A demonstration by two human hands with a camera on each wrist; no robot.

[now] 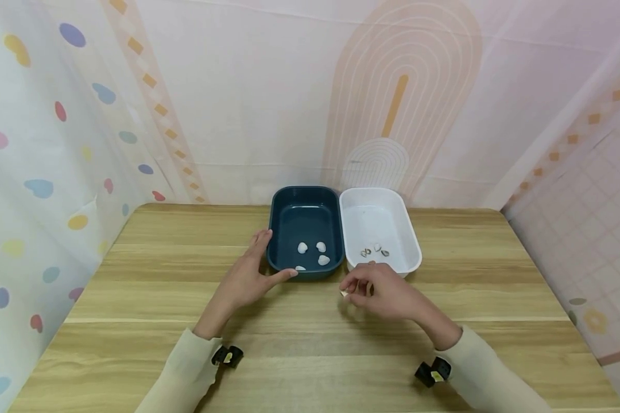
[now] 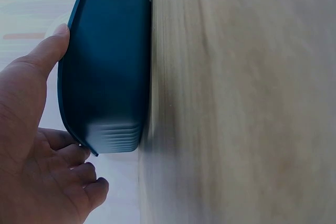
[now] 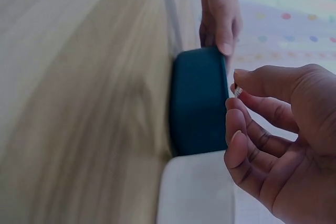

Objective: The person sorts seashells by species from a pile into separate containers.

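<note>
- Pinching a small pale shell [image 1: 345,293] between thumb and fingertips, the right hand [image 1: 384,295] hovers just above the wooden table [image 1: 134,298], right in front of the near rim of the white tray [image 1: 408,241].
- From the right wrist view the same shell [image 3: 237,91] shows only as a sliver between the thumb and the curled fingers [image 3: 252,106]; its exact shape cannot be told.
- Resting on the table, the left hand [image 1: 248,278] cups the near left corner of the dark blue tray [image 1: 280,229], fingers straight and spread, thumb along the front wall and index finger up the left side.
- Seen from the left wrist, the thumb [image 2: 50,51] touches the rim of the blue tray [image 2: 105,72]; the other fingers lie relaxed below it, gripping nothing.
- Four white shells [image 1: 312,253] lie on the floor of the blue tray, towards its near end.
- Three darker, brownish shells [image 1: 374,250] sit close together in the white tray.
- Both trays stand side by side with their long walls touching, at the far middle of the table.
- Pastel printed cloth [image 1: 46,143] hangs behind and to both sides.
</note>
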